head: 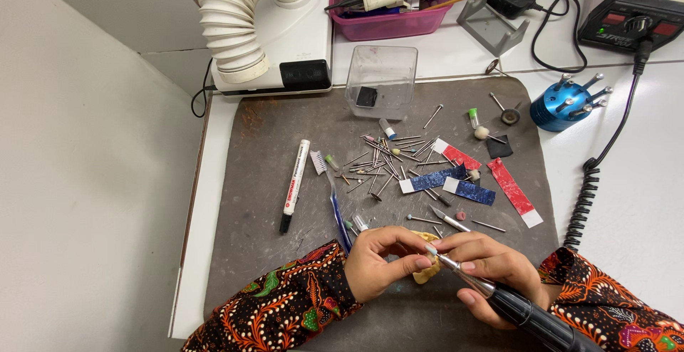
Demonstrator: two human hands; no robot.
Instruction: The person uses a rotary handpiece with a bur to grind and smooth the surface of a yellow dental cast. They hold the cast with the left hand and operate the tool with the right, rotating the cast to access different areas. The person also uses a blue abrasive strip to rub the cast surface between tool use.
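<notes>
My left hand grips a small cream-yellow dental cast just above the dark grey work mat. My right hand holds a black and silver rotary handpiece like a pen. Its tip touches the cast near my left fingertips. Both sleeves carry an orange and black floral print. The cast is mostly hidden by my fingers.
Several metal burs lie scattered mid-mat, with red and blue abrasive strips, a white marker, a toothbrush and a scalpel. Behind stand a clear plastic cup, white suction hose, blue bur stand, pink tray and control box.
</notes>
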